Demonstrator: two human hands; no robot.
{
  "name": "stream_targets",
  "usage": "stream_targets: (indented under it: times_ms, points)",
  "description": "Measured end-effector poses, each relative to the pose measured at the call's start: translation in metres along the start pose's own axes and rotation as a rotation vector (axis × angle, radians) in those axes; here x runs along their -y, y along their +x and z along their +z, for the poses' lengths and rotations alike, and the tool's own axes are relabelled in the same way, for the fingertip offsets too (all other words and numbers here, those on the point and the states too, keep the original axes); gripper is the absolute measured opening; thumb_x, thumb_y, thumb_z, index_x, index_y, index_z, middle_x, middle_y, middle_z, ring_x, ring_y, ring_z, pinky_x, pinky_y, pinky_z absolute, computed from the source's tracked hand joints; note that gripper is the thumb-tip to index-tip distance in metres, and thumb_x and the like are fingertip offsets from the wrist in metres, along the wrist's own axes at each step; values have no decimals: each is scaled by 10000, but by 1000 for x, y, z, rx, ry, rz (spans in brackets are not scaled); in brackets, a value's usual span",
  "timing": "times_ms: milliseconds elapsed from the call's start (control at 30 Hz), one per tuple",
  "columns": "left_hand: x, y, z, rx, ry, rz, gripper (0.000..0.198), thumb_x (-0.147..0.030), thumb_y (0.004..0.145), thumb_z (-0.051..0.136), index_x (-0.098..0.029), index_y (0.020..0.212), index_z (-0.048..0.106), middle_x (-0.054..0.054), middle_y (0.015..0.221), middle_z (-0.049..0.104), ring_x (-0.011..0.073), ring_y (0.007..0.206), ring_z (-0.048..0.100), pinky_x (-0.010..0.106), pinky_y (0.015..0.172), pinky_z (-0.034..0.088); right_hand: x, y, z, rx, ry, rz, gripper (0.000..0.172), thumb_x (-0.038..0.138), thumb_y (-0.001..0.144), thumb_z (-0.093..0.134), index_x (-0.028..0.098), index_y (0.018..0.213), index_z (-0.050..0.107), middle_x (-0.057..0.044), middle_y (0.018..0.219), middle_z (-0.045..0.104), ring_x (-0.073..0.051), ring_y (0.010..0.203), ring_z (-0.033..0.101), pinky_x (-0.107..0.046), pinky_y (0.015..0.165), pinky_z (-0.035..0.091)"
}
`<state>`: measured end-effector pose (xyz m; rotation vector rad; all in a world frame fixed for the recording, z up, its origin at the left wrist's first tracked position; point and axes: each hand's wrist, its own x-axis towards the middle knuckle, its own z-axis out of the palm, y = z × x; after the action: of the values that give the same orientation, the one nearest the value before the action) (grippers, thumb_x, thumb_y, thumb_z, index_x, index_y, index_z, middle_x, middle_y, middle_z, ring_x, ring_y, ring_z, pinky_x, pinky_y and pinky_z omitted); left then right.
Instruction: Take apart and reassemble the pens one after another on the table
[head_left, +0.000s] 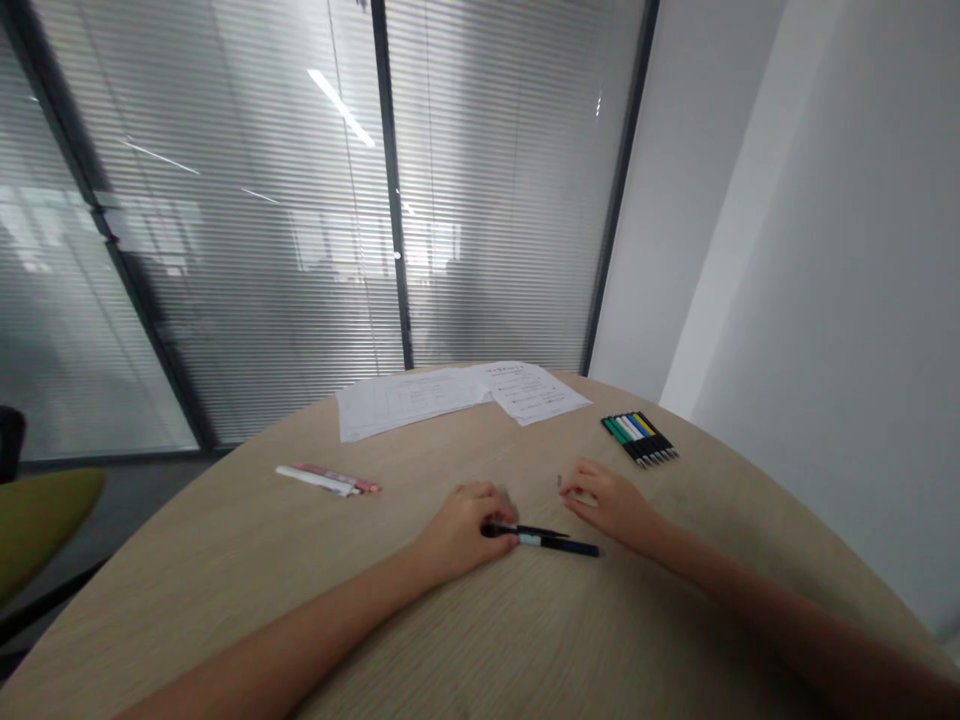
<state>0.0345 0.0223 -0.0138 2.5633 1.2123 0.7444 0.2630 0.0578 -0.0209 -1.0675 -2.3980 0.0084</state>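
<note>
Holding a dark pen [562,544] under the left hand [465,530] on a round wooden surface [225,610]

Head-worn view, looking forward and down across the surface, which has a pale wood grain. Left hand: fingers [491,500] curled downward and closed over the near end of the dark pen, which lies almost flat with a pale blue band along its barrel. A slim black pen part [536,531] lies against it, partly under the same fingers; whether this is a second pen or a clip is too small to tell. Right hand [611,505]: fingers [583,480] released, lightly curved and resting palm-down, holding nothing. Their tips lie just beside a small pale object [560,483], whose kind cannot be told, and near the tip of the dark pen.

Left of the hands, a white pen [315,480] and a pink pen [337,477] lie side by side, touching. To the far right, a row of pens [639,438] with green, white, blue and yellow bands lies packed together. Two overlapping printed sheets [457,395] lie near the far edge. Beyond the surface stands a glass partition [247,230] with slatted blinds, a white wall [825,250] at right, and an olive chair seat [37,530] at left.
</note>
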Motion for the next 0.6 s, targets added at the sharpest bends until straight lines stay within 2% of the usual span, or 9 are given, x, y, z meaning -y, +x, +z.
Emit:
stream_targets:
  times_ms: [133,300,600]
  points:
    - [-1,0,-1,-10,-7,8,117,-203,634,609,-179,748,598,4,736,565,141,728,517,253,683,365,13,-2,-9,105,88,-76,81,199,729,534,180,728,612,-21,747,530,-125,733,516,-222,665,398]
    - [-2,-2,0,-26,19,45,140,-202,627,619,-174,762,595,15,754,558,156,764,508,267,704,359,19,-3,-13,198,123,-71,74,214,709,562,183,732,625,-15,749,530,-114,700,519,-208,640,393]
    - [-2,-2,0,-4,57,103,76,-213,636,620,-179,697,589,12,736,531,155,769,486,265,701,349,24,-1,-14,225,66,20,67,205,701,568,190,678,629,-4,729,552,-114,691,531,-197,624,383]
